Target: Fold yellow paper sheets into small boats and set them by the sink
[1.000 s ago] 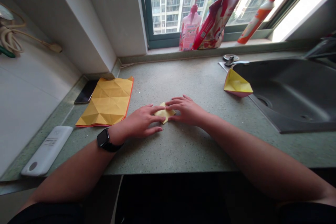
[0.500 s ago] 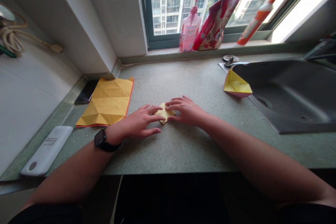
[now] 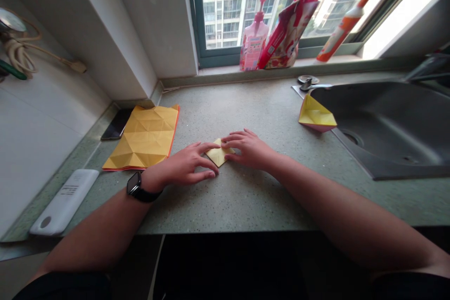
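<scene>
The small folded paper (image 3: 218, 153) is pale yellow; the larger sheet (image 3: 144, 138) is golden yellow, creased in triangles, red-edged

A small folded piece of pale yellow origami paper (image 3: 218, 153) lies flat on the speckled green counter (image 3: 253, 206), midway between the hands. Its creased, roughly diamond shape has one point aimed toward the person. The left hand's (image 3: 183, 165) fingertips touch its left edge, and the right hand's (image 3: 250, 150) fingertips rest against its right edge, with neither hand lifting it.
</scene>
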`<state>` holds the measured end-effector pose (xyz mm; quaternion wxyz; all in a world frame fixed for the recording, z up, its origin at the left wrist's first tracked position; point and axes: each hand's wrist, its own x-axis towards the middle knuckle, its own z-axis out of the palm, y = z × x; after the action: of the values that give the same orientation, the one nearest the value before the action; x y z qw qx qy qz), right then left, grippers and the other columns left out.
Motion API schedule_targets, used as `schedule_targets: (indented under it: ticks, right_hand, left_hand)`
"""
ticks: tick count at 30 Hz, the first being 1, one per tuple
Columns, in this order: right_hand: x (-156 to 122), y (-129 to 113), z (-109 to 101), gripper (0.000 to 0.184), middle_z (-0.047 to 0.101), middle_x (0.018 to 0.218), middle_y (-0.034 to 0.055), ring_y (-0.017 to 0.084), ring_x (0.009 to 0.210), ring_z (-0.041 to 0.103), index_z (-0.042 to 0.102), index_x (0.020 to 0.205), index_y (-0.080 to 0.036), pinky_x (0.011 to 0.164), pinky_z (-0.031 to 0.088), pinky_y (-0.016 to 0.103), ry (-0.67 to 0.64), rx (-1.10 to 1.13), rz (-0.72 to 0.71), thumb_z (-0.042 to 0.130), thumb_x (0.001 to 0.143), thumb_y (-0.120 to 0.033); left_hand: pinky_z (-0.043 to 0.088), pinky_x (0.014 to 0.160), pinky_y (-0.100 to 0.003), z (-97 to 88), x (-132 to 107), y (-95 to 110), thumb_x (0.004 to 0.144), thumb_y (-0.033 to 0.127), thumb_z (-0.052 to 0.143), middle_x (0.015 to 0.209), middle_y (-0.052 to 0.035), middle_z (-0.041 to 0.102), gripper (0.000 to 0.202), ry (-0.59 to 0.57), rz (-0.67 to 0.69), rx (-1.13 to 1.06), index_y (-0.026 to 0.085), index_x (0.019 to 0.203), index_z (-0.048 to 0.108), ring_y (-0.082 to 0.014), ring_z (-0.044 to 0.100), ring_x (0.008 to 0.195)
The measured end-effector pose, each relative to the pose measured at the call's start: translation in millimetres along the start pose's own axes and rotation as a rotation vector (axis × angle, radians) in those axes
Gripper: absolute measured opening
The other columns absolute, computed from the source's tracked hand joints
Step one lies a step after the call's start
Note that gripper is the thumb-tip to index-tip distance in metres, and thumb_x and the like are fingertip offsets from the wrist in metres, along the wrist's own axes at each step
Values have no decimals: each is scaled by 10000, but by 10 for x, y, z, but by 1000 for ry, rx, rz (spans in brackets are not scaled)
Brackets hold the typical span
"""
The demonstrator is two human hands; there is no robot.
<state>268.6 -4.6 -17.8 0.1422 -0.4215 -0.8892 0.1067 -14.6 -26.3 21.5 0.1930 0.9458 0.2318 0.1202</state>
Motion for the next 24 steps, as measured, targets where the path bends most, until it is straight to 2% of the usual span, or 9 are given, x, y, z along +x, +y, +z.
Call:
schedule_targets:
  ticks: [4,7,9,12,14,16,19,22,24]
  right_hand:
    - [4,-11,-6,265,760,1452,27,339,1416,636,816,1241,-350,1220,409,625,-3,16,11,788,985,-411]
    - [12,-15,8,275,762,1445,30,345,1416,633,813,1231,-340,1236,394,626,2,18,19,810,960,-391]
    - [16,-10,27,287,765,1434,36,341,1405,637,806,1237,-324,1238,401,613,4,15,4,808,954,-373]
    - [10,12,66,446,739,1465,76,332,1378,643,745,1381,-290,1218,450,562,39,0,1,801,951,-395]
    - [-2,32,91,606,693,1520,126,350,1395,622,679,1490,-254,1206,477,543,83,-29,39,815,936,-457]
    - [-12,49,106,658,659,1548,161,379,1420,597,678,1496,-232,1205,486,555,97,-63,79,825,922,-519]
    - [-17,58,106,538,661,1535,167,390,1421,596,755,1374,-242,1200,491,572,79,-72,84,827,925,-530]
    - [-11,52,91,413,694,1484,152,369,1384,625,780,1261,-249,1186,501,558,107,-11,56,862,904,-441]
    - [-6,42,77,341,755,1368,124,335,1293,680,764,1209,-258,1150,523,541,139,64,28,864,896,-352]
  left_hand:
    - [564,1137,-434,58,54,-65,1096,327,626,1451,-116,662,191,139,-66,-78,244,1175,779,-255,673,1309]
    - [574,1105,-441,164,115,-129,1078,333,653,1330,-118,705,156,208,-116,-58,208,1130,730,-253,694,1230]
    - [535,1157,-517,240,147,-151,1036,374,721,1301,-109,720,217,256,-203,13,212,1179,703,-283,683,1238]
    - [344,1295,-681,322,168,-145,982,456,787,1438,-127,682,530,267,-372,124,243,1430,602,-344,615,1375]
    - [248,1331,-720,346,170,-129,991,499,764,1559,-153,610,651,212,-442,156,245,1541,526,-369,550,1470]
    - [227,1336,-729,352,169,-117,1005,528,733,1615,-177,560,653,165,-482,176,224,1548,532,-389,504,1520]
    - [237,1329,-733,353,166,-116,1009,523,725,1620,-180,553,557,158,-497,181,219,1461,607,-401,497,1526]
    - [277,1311,-731,363,164,-128,994,478,751,1578,-153,592,468,203,-455,141,240,1378,627,-387,535,1488]
    - [308,1292,-733,372,164,-134,969,427,790,1486,-131,655,441,255,-426,92,249,1330,611,-370,592,1418]
